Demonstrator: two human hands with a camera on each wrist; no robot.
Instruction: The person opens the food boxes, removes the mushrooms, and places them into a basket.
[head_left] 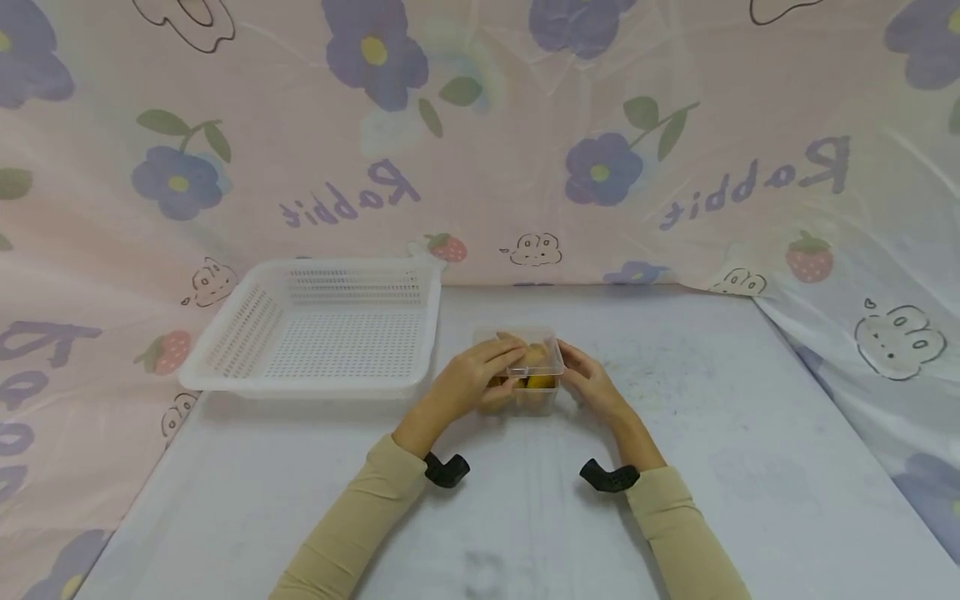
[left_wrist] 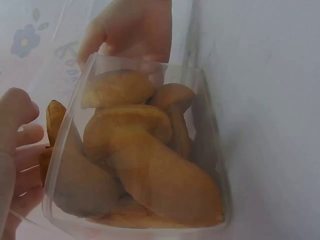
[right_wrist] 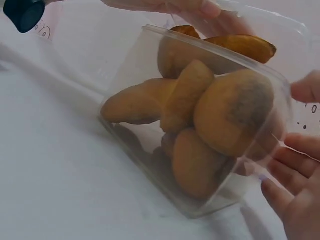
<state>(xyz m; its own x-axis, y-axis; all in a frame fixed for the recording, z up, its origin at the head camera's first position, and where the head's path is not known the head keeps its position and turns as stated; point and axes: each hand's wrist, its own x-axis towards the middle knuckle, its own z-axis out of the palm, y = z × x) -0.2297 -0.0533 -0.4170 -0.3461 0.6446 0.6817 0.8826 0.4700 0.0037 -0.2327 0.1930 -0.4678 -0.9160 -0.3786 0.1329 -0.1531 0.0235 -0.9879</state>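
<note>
A clear plastic box (head_left: 534,404) stands on the table, filled with several brown mushrooms (left_wrist: 150,170). They show through its walls in both wrist views, with yellow-brown caps (right_wrist: 242,46) above the rim. A clear lid (head_left: 553,358) sits tilted over the box, with a gap at the front. My left hand (head_left: 474,373) pinches this lid from the left, fingers over it and thumb lower at the front. At the right side, my right hand (head_left: 594,383) touches the box; its fairly straight fingers (right_wrist: 295,167) lie along the wall and its thumb is near the rim.
A white perforated basket (head_left: 300,385) stands at the back left of the white table (head_left: 720,467). A printed cloth (head_left: 495,125) hangs behind and along both sides. A black wrist mount (head_left: 447,472) sits at the left cuff, another black mount (head_left: 609,477) at the right.
</note>
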